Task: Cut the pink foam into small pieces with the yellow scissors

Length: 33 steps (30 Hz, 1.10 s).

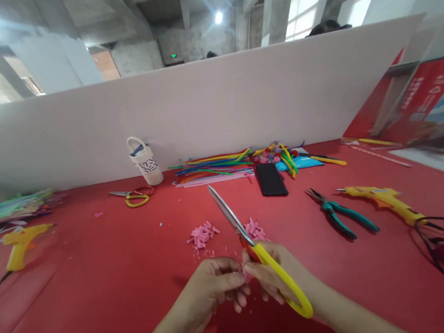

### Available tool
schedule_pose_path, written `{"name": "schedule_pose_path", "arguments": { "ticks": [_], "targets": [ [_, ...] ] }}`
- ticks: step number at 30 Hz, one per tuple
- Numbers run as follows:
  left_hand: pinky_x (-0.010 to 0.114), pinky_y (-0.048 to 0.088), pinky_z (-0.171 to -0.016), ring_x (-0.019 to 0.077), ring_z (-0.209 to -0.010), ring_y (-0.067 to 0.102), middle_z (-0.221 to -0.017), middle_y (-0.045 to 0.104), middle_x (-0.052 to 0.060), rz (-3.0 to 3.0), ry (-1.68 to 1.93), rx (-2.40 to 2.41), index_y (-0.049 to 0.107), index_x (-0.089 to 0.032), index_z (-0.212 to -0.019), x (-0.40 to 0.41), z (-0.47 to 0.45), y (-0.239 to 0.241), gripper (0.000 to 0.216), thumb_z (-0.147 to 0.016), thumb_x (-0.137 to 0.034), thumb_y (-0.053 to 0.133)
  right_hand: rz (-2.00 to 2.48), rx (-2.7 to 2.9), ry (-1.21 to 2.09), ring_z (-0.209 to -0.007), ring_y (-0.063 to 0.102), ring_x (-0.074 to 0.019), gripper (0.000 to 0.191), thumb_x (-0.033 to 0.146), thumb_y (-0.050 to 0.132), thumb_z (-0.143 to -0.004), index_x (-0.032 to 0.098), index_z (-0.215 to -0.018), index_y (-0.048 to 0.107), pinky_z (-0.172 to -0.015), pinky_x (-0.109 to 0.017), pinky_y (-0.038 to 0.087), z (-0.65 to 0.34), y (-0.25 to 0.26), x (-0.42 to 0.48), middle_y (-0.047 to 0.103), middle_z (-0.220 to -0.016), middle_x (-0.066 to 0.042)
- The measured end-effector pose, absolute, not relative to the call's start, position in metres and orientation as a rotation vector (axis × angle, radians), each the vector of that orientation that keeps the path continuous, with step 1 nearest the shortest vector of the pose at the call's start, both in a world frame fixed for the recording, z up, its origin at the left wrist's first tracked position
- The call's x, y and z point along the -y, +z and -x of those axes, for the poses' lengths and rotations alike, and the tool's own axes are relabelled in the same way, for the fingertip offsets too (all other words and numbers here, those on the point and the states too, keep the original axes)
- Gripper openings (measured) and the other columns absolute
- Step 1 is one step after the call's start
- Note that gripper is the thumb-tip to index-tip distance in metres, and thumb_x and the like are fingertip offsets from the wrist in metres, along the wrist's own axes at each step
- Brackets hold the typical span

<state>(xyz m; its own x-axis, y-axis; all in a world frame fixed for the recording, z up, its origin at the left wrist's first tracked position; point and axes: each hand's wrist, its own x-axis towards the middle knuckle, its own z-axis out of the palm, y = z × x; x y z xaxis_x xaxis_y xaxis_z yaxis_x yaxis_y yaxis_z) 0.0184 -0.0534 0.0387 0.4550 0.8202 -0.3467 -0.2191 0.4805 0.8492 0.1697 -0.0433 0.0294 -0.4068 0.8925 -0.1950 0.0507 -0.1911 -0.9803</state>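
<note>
Fingers and thumb of the left hand (214,287) are pinching a tiny pink scrap (245,276), its other fingers curling loosely below. The right hand (288,262) is meeting it from three o'clock, thumb bending in beside the scrap; whether this thumb is also pressing on it, I cannot tell. That hand is holding yellow-handled scissors (262,253) too, their closed blades pointing toward eleven o'clock.

Taking the scrap as the clock's centre, one heap of pink clippings (203,235) is lying between ten and eleven, and a second pink heap (255,230) is sitting near one, partly behind the scissors. Farther out at one, a black phone (271,179) is lying flat. Green-handled pliers (336,215) are resting open at two, with a yellow glue gun (382,198) lying just beyond. Bundled coloured stems (214,164) are spreading along the white partition (208,105) toward twelve, while a white cup (148,165) is standing at eleven on the red table (111,282).
</note>
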Motion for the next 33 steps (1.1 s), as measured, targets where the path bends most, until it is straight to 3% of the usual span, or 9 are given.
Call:
{"name": "schedule_pose_path", "arguments": {
  "ticks": [5,9,16,20,24,33],
  "targets": [
    [0.021,0.041,-0.046,0.0093,-0.045,0.051,-0.055,0.056,0.001,-1.005,0.853,-0.958,0.058,-0.012,-0.062,0.052,-0.022,0.035,0.008,-0.063,-0.02,0.06,1.22,1.491,1.505,-0.026,0.032,-0.0037,0.011,0.022,0.046,-0.064,0.02,-0.059,0.037,-0.028,-0.014,0.022,-0.168,0.036,0.046,0.034,-0.034,0.012],
    [0.02,0.037,-0.041,0.0079,-0.038,0.046,-0.045,0.05,-0.004,-1.108,0.892,-1.125,0.056,-0.014,-0.059,0.054,-0.029,0.03,0.006,-0.059,-0.016,0.062,1.312,1.523,1.424,-0.028,0.031,-0.0038,0.012,0.016,0.043,-0.062,0.021,-0.058,0.033,-0.031,-0.016,0.022,-0.166,0.037,0.046,0.033,-0.037,0.012],
    [0.022,0.039,-0.042,0.0099,-0.04,0.048,-0.045,0.055,-0.002,-0.948,1.06,-1.101,0.057,-0.014,-0.061,0.049,-0.018,0.038,0.008,-0.06,-0.018,0.063,1.302,1.728,1.094,-0.044,0.031,-0.0068,0.025,0.032,0.05,-0.07,0.021,-0.058,0.03,-0.042,-0.019,0.026,-0.171,0.035,0.042,0.03,-0.049,0.008],
    [0.02,0.041,-0.05,0.0089,-0.049,0.052,-0.058,0.06,0.001,-0.811,1.261,-0.982,0.058,-0.014,-0.065,0.044,-0.006,0.046,0.004,-0.064,-0.017,0.061,1.425,2.048,0.799,-0.045,0.033,-0.0085,0.028,0.042,0.055,-0.067,0.021,-0.066,0.036,-0.042,-0.02,0.023,-0.174,0.037,0.045,0.041,-0.053,0.007],
    [0.019,0.039,-0.049,0.0078,-0.05,0.05,-0.057,0.057,0.0,-0.803,1.394,-0.944,0.06,-0.013,-0.062,0.042,0.001,0.051,0.005,-0.066,-0.016,0.059,1.466,2.253,0.528,-0.046,0.043,-0.0116,0.03,0.049,0.052,-0.068,0.022,-0.072,0.039,-0.043,-0.021,0.021,-0.173,0.038,0.05,0.051,-0.056,0.004],
    [0.02,0.04,-0.052,0.0086,-0.052,0.05,-0.058,0.057,0.0,-0.86,1.486,-0.955,0.061,-0.014,-0.065,0.042,0.005,0.054,0.004,-0.067,-0.016,0.059,1.445,2.434,0.08,-0.049,0.053,-0.0186,0.031,0.051,0.038,-0.077,0.021,-0.075,0.038,-0.044,-0.026,0.019,-0.174,0.027,0.049,0.055,-0.056,0.0]
  ]
}}
